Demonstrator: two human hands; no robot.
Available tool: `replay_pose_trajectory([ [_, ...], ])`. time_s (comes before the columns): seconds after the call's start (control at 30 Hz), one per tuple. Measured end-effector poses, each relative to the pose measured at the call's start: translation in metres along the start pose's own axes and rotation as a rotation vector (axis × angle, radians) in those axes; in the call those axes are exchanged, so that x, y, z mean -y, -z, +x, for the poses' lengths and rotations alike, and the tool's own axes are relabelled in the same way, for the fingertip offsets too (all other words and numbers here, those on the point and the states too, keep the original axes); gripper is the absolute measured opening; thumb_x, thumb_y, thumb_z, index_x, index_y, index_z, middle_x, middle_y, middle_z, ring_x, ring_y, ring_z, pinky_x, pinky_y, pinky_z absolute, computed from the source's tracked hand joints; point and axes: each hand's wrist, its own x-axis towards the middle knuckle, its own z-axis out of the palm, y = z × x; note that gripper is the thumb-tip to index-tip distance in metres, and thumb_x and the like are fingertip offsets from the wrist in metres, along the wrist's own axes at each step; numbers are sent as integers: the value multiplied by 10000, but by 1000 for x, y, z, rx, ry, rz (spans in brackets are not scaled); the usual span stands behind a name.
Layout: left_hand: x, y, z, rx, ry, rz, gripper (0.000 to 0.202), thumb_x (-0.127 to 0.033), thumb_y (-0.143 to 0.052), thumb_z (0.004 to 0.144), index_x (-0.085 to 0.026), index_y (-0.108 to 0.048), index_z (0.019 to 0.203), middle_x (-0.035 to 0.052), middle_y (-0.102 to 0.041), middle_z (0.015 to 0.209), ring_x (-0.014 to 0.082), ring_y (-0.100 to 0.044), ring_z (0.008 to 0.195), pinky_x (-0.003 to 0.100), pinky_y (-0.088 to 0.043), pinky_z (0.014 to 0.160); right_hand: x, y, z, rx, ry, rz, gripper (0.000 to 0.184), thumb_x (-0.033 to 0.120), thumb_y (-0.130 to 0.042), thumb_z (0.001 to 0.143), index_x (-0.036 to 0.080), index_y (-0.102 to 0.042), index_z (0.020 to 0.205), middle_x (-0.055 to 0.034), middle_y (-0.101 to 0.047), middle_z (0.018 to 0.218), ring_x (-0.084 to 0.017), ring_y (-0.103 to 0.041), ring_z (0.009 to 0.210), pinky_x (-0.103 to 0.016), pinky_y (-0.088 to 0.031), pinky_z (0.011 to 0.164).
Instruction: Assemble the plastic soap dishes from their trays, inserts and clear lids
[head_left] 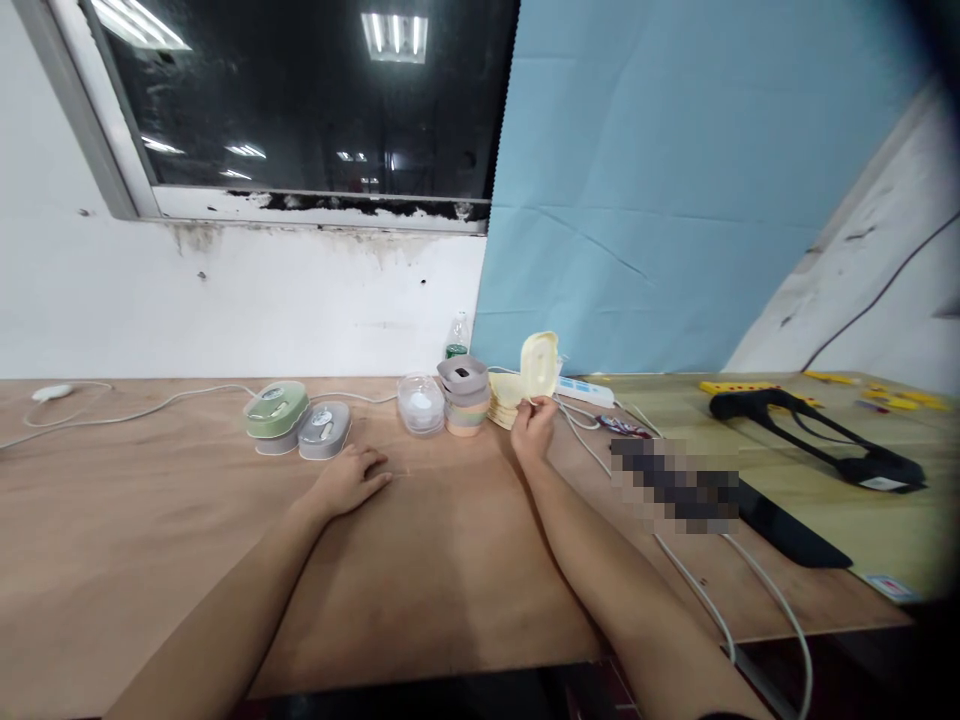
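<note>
My right hand [534, 430] pinches the lower edge of a pale yellow oval plastic tray [540, 365] and holds it upright. Just left of it stands a stack of similar pale yellow trays [504, 400]. My left hand [351, 480] lies on the table with its fingers stretched out, holding nothing. Near its fingertips is a lidded grey oval box [325, 432], with a green-topped oval box [276, 410] beside it. Between my hands stand stacked oval tubs [465, 400] in grey, green and peach, and clear plastic covers [421, 405].
A plastic bottle [457, 337] stands by the wall behind the tubs. White cables and a power strip [585, 391] lie at the right. Further right are a black phone-like slab [791, 525], a black frame-shaped object [817, 440] and yellow pieces [900, 397].
</note>
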Motion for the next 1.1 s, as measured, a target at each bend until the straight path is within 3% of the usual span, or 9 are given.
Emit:
replay_pose_trajectory([
  [0.27, 3, -4, 0, -26, 41, -79, 447, -461, -490, 882, -182, -566, 1224, 104, -651, 1096, 241, -590, 986, 382, -456, 893, 32, -1, -31, 108, 286, 164, 242, 428, -424, 819, 215, -395, 931, -90, -567, 823, -224, -580, 759, -349, -456, 702],
  [0.43, 1, -3, -2, -296, 111, -248, 801, -433, -498, 882, -163, -49, 1489, 125, -577, 1199, 186, -616, 879, 351, -501, 823, 67, -5, -71, 435, 574, 251, 209, 429, -464, 813, 233, -494, 877, -43, -579, 690, -198, -567, 660, -340, -456, 674],
  [0.5, 1, 1, -3, -411, 132, -241, 840, -408, -495, 883, -147, 27, 1486, 152, -544, 1247, 207, -612, 956, 357, -490, 859, 79, -4, -82, 541, 659, 292, 217, 422, -445, 845, 231, -528, 907, -20, -577, 640, -175, -553, 600, -317, -452, 644],
  [0.57, 0, 5, -5, -464, 101, -198, 741, -368, -486, 883, -147, -95, 1473, 154, -539, 1259, 234, -578, 1066, 370, -458, 924, 86, -2, -87, 587, 693, 317, 244, 408, -431, 874, 220, -553, 970, -19, -596, 645, -165, -552, 582, -302, -448, 633],
  [0.63, -1, 9, -7, -453, 40, -149, 515, -347, -467, 890, -169, -362, 1361, 127, -585, 1187, 240, -563, 1092, 371, -438, 948, 90, 1, -85, 587, 674, 307, 272, 398, -425, 894, 205, -568, 1020, -34, -622, 687, -165, -563, 600, -294, -445, 633],
  [0.73, -8, 10, -6, -367, 52, -96, 312, -414, -445, 907, -185, -595, 1056, 88, -643, 919, 224, -610, 904, 344, -475, 825, 87, 6, -76, 553, 582, 257, 300, 411, -421, 907, 194, -584, 1034, -38, -627, 700, -168, -568, 616, -282, -437, 630],
  [0.8, -14, 8, -5, -327, 92, -110, 373, -472, -453, 900, -182, -594, 1088, 68, -639, 836, 205, -611, 794, 319, -481, 742, 85, 8, -70, 537, 533, 238, 295, 420, -428, 904, 194, -595, 993, -28, -613, 675, -165, -558, 608, -274, -425, 618],
  [0.97, -23, 5, -3, -288, 129, -181, 631, -486, -473, 889, -179, -327, 1421, 16, -645, 778, 168, -609, 672, 274, -461, 659, 84, 6, -66, 541, 476, 215, 259, 406, -442, 904, 209, -605, 860, -8, -596, 652, -155, -541, 605, -260, -395, 605],
  [1.1, -20, 6, -4, -198, 124, -135, 464, -461, -408, 917, -222, -509, 1302, 32, -686, 853, 176, -633, 716, 269, -450, 663, 85, 2, -66, 619, 476, 194, 269, 398, -464, 895, 209, -595, 756, 2, -595, 639, -143, -532, 606, -249, -373, 599],
])
